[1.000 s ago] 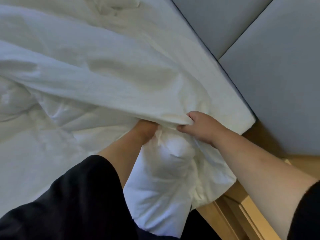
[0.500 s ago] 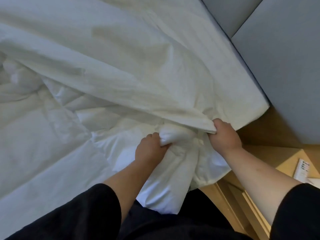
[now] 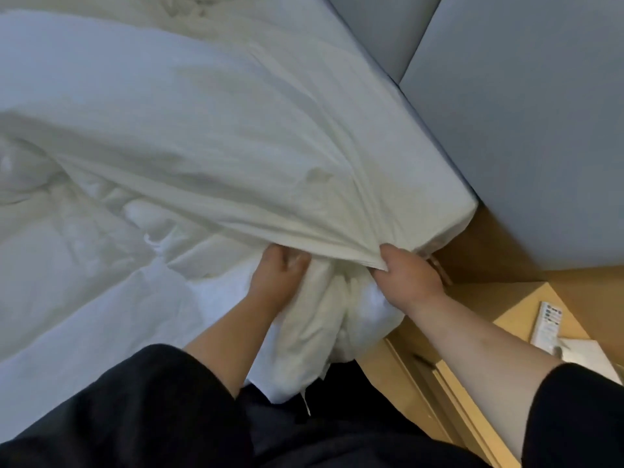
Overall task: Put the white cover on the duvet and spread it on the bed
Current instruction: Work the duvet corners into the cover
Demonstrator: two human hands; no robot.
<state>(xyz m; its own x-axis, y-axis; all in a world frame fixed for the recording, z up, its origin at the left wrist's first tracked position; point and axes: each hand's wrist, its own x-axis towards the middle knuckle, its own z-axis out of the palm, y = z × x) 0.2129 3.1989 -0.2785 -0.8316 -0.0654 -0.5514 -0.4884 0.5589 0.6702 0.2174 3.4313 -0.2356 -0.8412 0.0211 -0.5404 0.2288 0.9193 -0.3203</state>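
Hands work close together at the near corner of the bed (image 3: 449,184), at about 5 o'clock from the middle of the view. The right hand (image 3: 407,282) comes in from 4 o'clock with a bare forearm and a black short sleeve (image 3: 580,417); its grip is curled tight, fingers and thumb pinching the gathered edge of the white cover (image 3: 236,157), which fans out in taut folds toward 10 o'clock. The left hand (image 3: 275,280) reaches up from 6 o'clock, wrist nearly straight, fingers curled round a bunched corner of the duvet (image 3: 317,319) just beneath the cover's lifted edge. The two hands are near one another, with a wad of white cloth between them.

Most of the duvet lies crumpled on the mattress toward 9 o'clock, part of it under the raised cover, and its near corner hangs over the bed's edge against the person's dark clothing.

Grey padded panels (image 3: 523,130) stand along the bed from 12 to 3 o'clock. At 4 o'clock sits a light wooden surface (image 3: 499,298), carrying a white remote control (image 3: 547,324) and, touching it, a white sheet of paper (image 3: 587,356). Wooden flooring or framing shows below it.
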